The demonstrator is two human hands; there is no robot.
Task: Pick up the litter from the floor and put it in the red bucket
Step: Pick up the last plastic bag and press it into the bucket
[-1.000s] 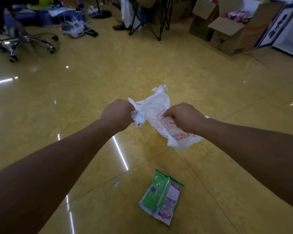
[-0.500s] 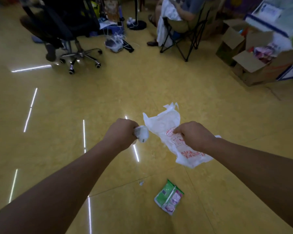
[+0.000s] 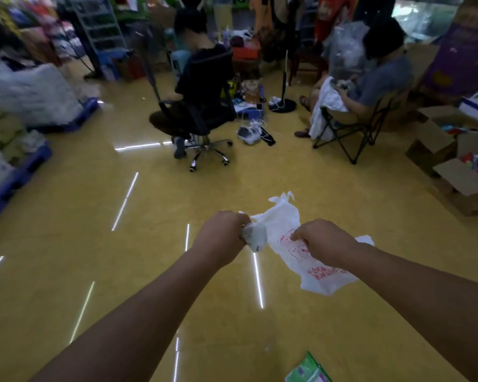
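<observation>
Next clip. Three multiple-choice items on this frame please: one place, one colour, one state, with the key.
1. Where is the green packet? A on the floor; B on a table; C inside a bucket.
2. The print on the white bag is: A blue; B red; C black.
3. The right hand is: A hanging free; B flat on the floor; C gripping the bag.
Key: 1 A, it lies on the yellow floor; 2 B, red marks beside the knuckles; 3 C, the plastic bunches in its grip.
</observation>
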